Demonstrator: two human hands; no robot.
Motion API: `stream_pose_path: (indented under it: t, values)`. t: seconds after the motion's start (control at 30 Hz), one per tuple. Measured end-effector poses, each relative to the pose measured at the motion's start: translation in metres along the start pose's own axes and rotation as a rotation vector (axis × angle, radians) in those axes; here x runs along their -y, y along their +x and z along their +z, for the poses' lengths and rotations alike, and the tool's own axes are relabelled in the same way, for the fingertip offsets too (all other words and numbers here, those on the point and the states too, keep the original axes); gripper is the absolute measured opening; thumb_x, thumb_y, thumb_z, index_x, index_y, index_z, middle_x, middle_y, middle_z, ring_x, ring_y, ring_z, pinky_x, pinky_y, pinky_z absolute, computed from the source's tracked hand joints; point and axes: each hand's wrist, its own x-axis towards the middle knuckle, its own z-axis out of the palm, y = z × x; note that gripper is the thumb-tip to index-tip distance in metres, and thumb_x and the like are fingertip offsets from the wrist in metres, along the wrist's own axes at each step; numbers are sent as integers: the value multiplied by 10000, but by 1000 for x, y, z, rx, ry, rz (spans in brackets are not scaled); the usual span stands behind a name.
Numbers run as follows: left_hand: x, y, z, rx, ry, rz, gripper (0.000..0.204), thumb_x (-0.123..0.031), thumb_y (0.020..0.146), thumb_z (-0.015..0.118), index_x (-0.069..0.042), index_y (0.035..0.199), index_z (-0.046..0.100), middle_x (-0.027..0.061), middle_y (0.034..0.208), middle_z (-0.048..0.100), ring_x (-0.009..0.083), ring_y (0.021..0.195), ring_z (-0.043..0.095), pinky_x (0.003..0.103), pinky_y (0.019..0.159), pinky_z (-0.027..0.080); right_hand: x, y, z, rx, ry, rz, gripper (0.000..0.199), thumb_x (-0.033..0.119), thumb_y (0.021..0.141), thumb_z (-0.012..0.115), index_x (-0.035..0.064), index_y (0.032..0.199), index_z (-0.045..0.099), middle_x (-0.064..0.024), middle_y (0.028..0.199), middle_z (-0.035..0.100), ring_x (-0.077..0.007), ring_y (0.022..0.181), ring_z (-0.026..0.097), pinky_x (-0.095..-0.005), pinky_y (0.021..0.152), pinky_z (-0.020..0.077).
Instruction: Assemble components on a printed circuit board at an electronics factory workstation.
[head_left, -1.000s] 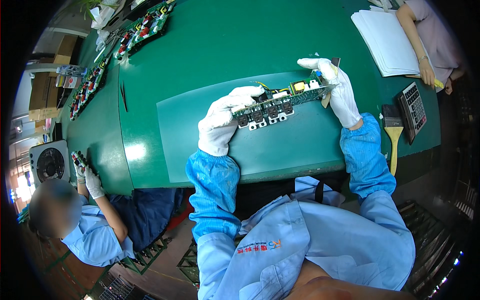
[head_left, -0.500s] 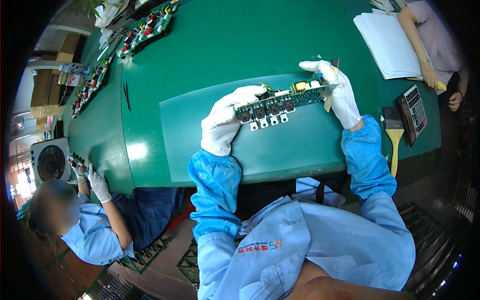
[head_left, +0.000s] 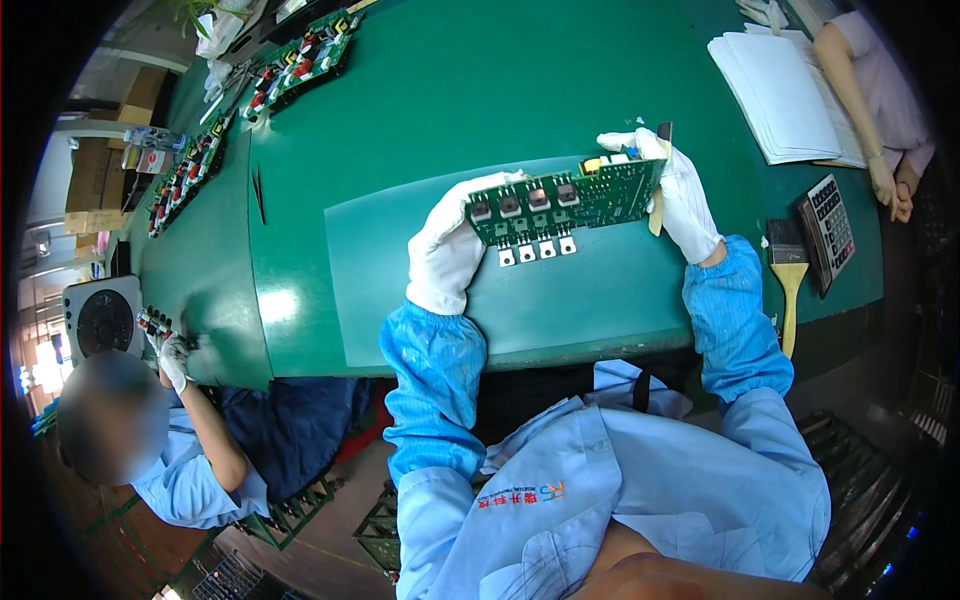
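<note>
Green and bristling with components, a circuit board (head_left: 605,199) is hanging tilted over a pale sheet (head_left: 570,315) on the table (head_left: 520,80), the grip of the left hand (head_left: 442,245) clamping one end and that of the right hand (head_left: 686,198) the other. A slim tan object (head_left: 656,216) is jutting below the board's right end. Farther right, a brush (head_left: 789,282) is lying beside a calculator (head_left: 829,230); at left, a co-worker (head_left: 205,440) is handling another board (head_left: 154,322).

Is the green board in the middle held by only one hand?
No, the left hand and right hand hold the circuit board at opposite ends.
</note>
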Motion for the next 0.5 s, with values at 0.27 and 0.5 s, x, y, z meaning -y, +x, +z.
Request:
stream_pose_path:
  t: [0.27,0.5]
  values:
    - [0,8,7,-143,-108,-31,472,-347,1021,423,-25,1366,440,127,1371,487,268,1240,478,417,1050,377,-21,5,-4,-85,98,168,471,527,972,457,71,861,484,12,605,415,-80,476,397,-236,450,328]
    - [4,6,1,-187,-10,-57,500,-350,997,483,-24,1372,427,114,1371,484,242,1235,487,397,1045,392,-4,1,2,-131,135,188,465,540,939,519,93,824,463,24,597,399,-77,481,387,-239,448,317]
